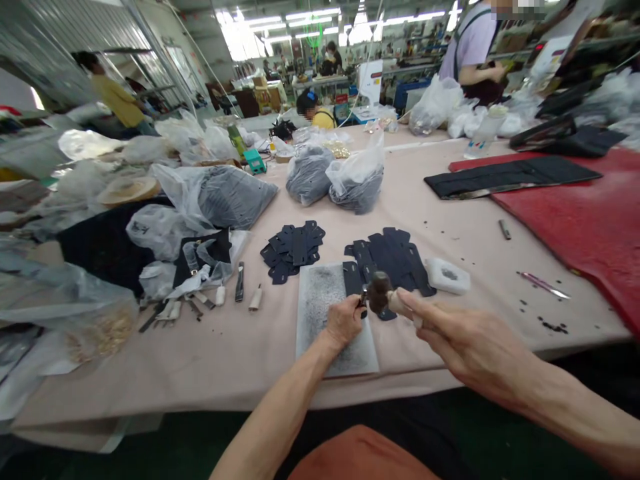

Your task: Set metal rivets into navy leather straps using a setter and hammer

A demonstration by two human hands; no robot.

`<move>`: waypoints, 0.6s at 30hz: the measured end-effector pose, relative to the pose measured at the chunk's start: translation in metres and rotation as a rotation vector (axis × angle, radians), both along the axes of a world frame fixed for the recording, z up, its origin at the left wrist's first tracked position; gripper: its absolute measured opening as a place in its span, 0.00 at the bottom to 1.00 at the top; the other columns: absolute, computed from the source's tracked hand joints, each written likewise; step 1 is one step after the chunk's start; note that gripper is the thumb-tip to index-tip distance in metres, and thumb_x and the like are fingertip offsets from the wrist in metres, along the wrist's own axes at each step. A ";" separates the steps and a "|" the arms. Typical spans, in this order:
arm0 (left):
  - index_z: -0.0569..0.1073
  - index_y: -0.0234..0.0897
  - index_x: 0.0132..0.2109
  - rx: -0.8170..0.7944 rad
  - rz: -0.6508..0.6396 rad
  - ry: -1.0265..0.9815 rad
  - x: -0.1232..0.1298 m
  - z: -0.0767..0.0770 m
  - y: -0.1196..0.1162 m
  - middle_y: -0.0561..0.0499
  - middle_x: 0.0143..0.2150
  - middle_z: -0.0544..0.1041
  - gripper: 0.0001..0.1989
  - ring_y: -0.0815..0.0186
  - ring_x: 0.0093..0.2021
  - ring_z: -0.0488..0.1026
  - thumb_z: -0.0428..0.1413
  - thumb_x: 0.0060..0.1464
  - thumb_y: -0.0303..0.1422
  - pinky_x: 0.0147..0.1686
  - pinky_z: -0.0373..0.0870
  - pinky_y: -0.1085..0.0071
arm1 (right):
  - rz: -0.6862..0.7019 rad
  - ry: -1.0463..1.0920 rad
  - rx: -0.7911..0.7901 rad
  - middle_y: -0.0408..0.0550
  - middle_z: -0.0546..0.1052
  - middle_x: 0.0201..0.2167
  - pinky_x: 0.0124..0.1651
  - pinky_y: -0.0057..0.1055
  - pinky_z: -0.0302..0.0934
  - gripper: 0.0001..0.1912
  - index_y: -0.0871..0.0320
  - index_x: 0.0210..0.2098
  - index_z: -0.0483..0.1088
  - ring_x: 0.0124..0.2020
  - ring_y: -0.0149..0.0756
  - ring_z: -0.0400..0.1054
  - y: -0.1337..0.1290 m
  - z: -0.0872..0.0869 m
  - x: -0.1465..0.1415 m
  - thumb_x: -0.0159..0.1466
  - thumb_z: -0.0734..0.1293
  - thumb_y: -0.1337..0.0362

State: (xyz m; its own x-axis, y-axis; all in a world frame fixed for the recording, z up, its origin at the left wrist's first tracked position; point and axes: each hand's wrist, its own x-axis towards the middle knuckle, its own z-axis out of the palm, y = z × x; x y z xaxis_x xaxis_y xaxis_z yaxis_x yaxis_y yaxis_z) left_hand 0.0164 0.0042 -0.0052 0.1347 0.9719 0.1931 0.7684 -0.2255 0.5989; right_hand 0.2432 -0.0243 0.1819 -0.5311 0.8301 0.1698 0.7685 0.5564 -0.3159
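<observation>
My left hand is closed around a short metal punch, held over a dark cut piece at the right edge of a worn white board. In my right hand is a hammer with a light handle; its dark hammer head is right beside the top of the punch, and I cannot tell whether they touch. Beyond the board lie two piles of dark slotted pieces, a loose left pile and a flatter right pile. The punch's lower end is mostly hidden.
A white block with a dark patch sits right of the piles. Farther right are a pen, small black scraps and a red sheet. Several hand tools lie left, near plastic bags. Other people work behind.
</observation>
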 end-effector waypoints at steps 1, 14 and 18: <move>0.74 0.39 0.39 0.008 0.003 -0.005 0.000 0.000 0.000 0.48 0.35 0.80 0.06 0.60 0.37 0.78 0.54 0.57 0.26 0.36 0.69 0.70 | -0.020 0.007 -0.054 0.47 0.80 0.41 0.35 0.34 0.69 0.29 0.45 0.66 0.60 0.37 0.42 0.76 0.002 -0.008 0.006 0.65 0.60 0.61; 0.74 0.39 0.40 -0.015 0.031 -0.103 -0.002 -0.007 -0.001 0.48 0.37 0.81 0.07 0.59 0.40 0.78 0.53 0.57 0.25 0.41 0.73 0.67 | -0.787 0.132 -0.436 0.54 0.76 0.32 0.33 0.39 0.63 0.30 0.61 0.57 0.69 0.30 0.46 0.71 -0.008 -0.167 0.087 0.62 0.60 0.51; 0.74 0.39 0.41 -0.032 0.058 -0.150 -0.004 -0.011 0.000 0.47 0.40 0.81 0.08 0.58 0.43 0.78 0.52 0.57 0.26 0.45 0.74 0.65 | -0.605 0.096 -0.087 0.62 0.75 0.48 0.50 0.41 0.60 0.19 0.61 0.48 0.74 0.48 0.49 0.69 0.010 -0.161 0.032 0.65 0.59 0.60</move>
